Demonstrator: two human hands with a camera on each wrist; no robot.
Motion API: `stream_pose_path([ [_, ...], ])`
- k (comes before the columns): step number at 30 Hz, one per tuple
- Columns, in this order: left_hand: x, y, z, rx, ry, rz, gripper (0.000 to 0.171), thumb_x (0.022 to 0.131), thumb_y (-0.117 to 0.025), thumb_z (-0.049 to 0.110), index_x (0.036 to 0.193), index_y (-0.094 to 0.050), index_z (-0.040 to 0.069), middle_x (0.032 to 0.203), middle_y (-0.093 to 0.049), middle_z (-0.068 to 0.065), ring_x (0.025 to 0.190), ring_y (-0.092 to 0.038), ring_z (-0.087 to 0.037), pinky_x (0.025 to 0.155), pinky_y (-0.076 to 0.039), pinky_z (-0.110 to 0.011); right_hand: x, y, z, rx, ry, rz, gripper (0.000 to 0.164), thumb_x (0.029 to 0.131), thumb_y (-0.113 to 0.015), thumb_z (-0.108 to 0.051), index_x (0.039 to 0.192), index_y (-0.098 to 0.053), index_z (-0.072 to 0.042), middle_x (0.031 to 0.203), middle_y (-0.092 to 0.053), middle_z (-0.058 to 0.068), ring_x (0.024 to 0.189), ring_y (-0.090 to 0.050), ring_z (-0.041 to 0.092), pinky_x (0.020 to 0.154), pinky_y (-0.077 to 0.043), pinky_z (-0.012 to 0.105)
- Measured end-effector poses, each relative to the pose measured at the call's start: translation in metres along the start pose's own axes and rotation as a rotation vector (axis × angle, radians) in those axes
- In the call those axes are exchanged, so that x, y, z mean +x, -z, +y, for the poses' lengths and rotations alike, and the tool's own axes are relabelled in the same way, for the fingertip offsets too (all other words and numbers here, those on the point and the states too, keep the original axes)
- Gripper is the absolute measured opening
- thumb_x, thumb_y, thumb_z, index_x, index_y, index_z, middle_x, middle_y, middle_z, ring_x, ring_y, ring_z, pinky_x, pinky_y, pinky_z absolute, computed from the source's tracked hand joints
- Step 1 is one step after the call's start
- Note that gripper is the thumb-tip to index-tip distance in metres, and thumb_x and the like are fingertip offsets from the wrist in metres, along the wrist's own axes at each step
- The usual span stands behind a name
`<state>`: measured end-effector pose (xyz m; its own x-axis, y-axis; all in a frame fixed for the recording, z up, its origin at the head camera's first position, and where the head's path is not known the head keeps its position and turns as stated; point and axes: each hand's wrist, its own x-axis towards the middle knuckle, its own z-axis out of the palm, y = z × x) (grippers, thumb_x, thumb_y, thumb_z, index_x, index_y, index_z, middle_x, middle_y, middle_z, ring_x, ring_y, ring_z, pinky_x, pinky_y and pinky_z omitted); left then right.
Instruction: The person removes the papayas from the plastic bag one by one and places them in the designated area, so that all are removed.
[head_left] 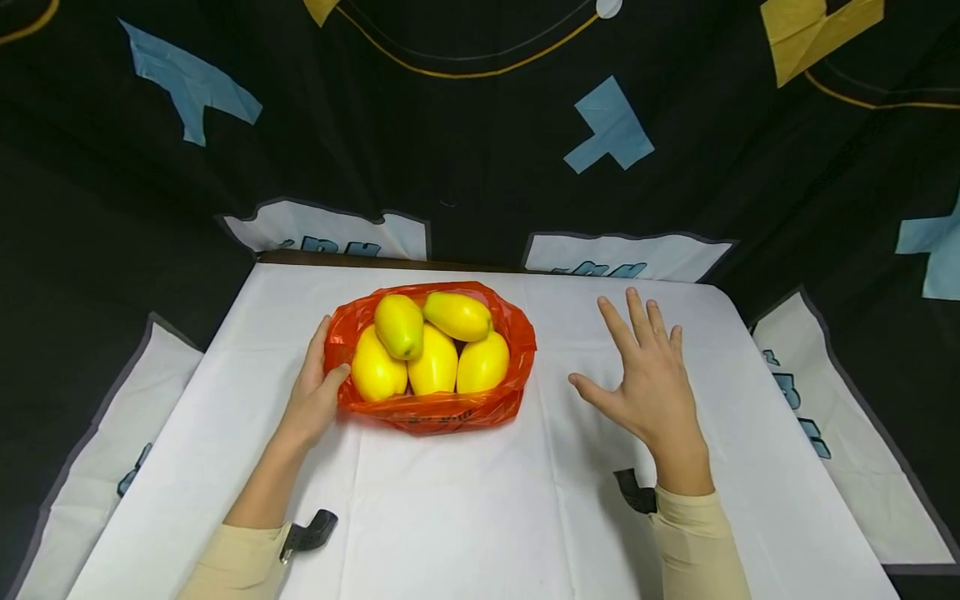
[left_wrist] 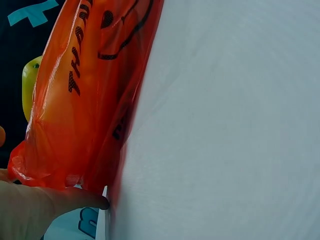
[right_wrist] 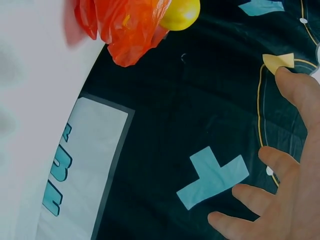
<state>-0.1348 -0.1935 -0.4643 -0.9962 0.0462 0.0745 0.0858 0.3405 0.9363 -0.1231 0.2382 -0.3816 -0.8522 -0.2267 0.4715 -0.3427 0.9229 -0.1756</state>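
Toward eleven o'clock on the white-covered table (head_left: 457, 508), a red plastic bag (head_left: 480, 412) contains five visible yellow mango-like fruits (head_left: 433, 361); their undersides are hidden. At its nine o'clock, the left hand (head_left: 311, 396) touches it, fingers nearly straight, partly obscured. At three o'clock, the right hand (head_left: 654, 383) spreads, holding nothing.

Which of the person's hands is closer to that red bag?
The left: the left hand touches the side of the red bag; the right hand is apart from it, off to its right.
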Motion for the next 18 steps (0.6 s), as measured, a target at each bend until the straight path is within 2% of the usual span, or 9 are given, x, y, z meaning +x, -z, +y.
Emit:
stream_pose_path([
  [3,0.0,0.0,0.0,-0.015,0.034,-0.004,0.073,0.099,-0.038,0.008,0.157,0.0,0.03,0.163,-0.003,0.003,0.148,-0.004,-0.026,0.115,-0.008,-0.059,0.003,-0.001,-0.002,0.035,0.004,-0.002,0.099,0.07,-0.073,-0.062,0.154,-0.029,-0.032,0.161,-0.017,0.007,0.141,-0.025,0.043,0.102,-0.022,0.073],
  [6,0.002,-0.001,-0.006,-0.034,0.05,-0.005,0.074,0.1,-0.036,0.007,0.156,0.001,0.036,0.163,-0.001,0.008,0.148,-0.003,-0.022,0.116,-0.007,-0.055,0.006,-0.002,-0.003,0.075,0.004,-0.01,0.101,0.07,-0.076,-0.058,0.155,-0.028,-0.032,0.161,-0.015,0.008,0.141,-0.025,0.043,0.1,-0.031,0.07],
  [10,-0.001,0.0,0.008,-0.07,0.079,-0.019,0.075,0.099,-0.034,0.002,0.157,-0.001,0.036,0.162,-0.002,0.011,0.147,-0.004,-0.019,0.117,-0.008,-0.051,0.011,-0.006,-0.005,0.109,0.014,-0.008,0.102,0.07,-0.077,-0.055,0.155,-0.027,-0.031,0.161,-0.015,0.008,0.141,-0.026,0.041,0.095,-0.04,0.066],
  [14,-0.006,0.001,0.023,-0.075,0.071,-0.025,0.074,0.097,-0.033,-0.002,0.158,-0.002,0.029,0.162,-0.004,0.008,0.147,-0.004,-0.018,0.117,-0.01,-0.049,0.016,-0.009,-0.007,0.125,0.026,0.007,0.102,0.069,-0.078,-0.053,0.155,-0.027,-0.03,0.161,-0.017,0.01,0.141,-0.027,0.038,0.096,-0.041,0.064],
  [18,-0.007,0.001,0.028,-0.056,0.055,-0.023,0.074,0.097,-0.033,-0.003,0.158,-0.003,0.027,0.163,-0.006,0.006,0.147,-0.006,-0.017,0.117,-0.012,-0.048,0.02,-0.012,-0.009,0.15,0.031,0.019,0.102,0.069,-0.08,-0.05,0.155,-0.029,-0.028,0.16,-0.021,0.012,0.14,-0.029,0.038,0.096,-0.041,0.064],
])
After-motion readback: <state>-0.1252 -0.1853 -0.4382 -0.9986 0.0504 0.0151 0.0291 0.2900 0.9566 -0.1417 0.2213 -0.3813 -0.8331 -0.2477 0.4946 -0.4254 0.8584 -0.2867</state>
